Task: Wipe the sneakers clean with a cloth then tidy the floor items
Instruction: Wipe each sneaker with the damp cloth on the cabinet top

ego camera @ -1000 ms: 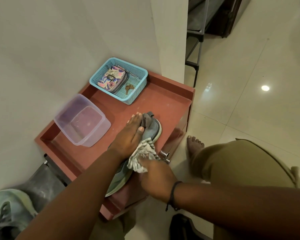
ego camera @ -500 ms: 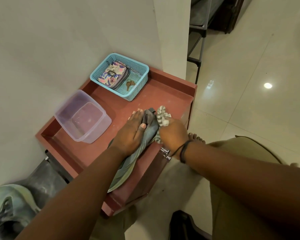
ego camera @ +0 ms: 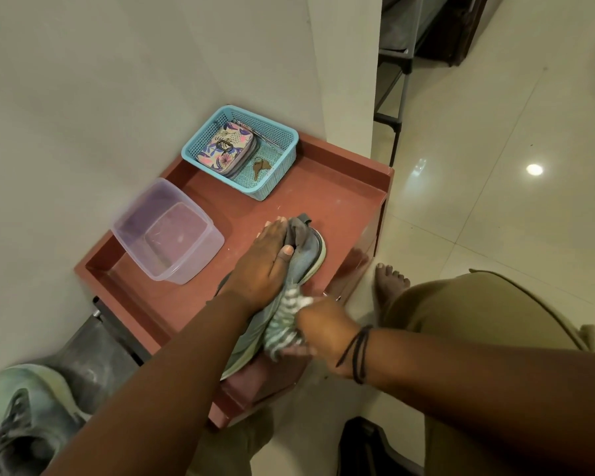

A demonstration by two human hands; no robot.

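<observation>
While left hand (ego camera: 261,266) presses flat on sneaker (ego camera: 308,249), fingers straight, right hand (ego camera: 323,331) clutches striped cloth (ego camera: 284,324) against its side, on red table (ego camera: 340,201).

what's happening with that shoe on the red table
A person is wiping a grey-green fabric sneaker lying on the reddish-brown rimmed table. The left hand presses flat on the shoe to steady it, while the right hand grips a grey-and-white striped cloth against its side. The matching second sneaker lies at lower left, off the table.
</observation>
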